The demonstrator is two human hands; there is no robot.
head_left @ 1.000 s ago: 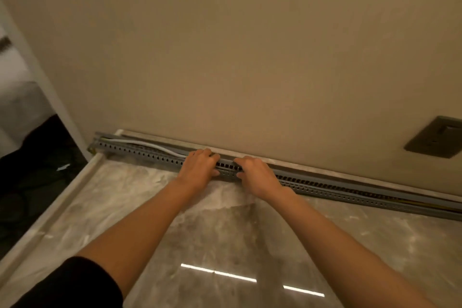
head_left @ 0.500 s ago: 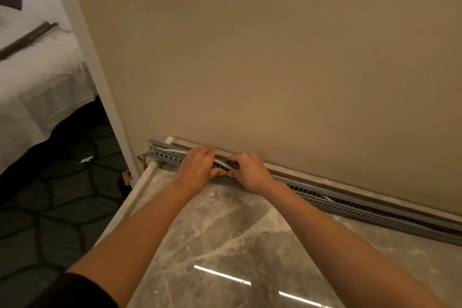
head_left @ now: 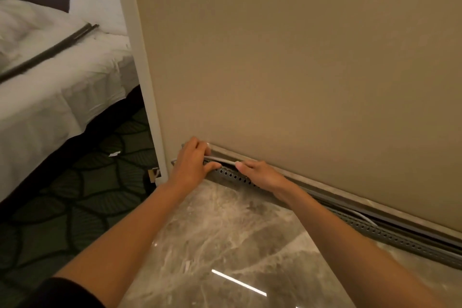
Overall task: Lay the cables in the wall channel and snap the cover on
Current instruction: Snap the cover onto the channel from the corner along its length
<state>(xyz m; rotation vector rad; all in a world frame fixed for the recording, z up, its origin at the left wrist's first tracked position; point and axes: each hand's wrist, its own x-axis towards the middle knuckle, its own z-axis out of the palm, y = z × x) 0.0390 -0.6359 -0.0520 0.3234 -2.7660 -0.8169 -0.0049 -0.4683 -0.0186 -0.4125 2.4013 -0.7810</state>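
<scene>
Materials and surface finish
Channel (head_left: 230,175): grey, matt, perforated. Cable (head_left: 221,159): white, smooth sheath. Floor (head_left: 225,245): glossy marbled stone. Wall (head_left: 300,70): smooth, matt. Bed linen (head_left: 50,87): white cloth. Carpet (head_left: 75,195): dark, matt.

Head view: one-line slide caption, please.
Left hand grips the perforated grey channel along the wall while right hand pinches a white cable into it.
</scene>
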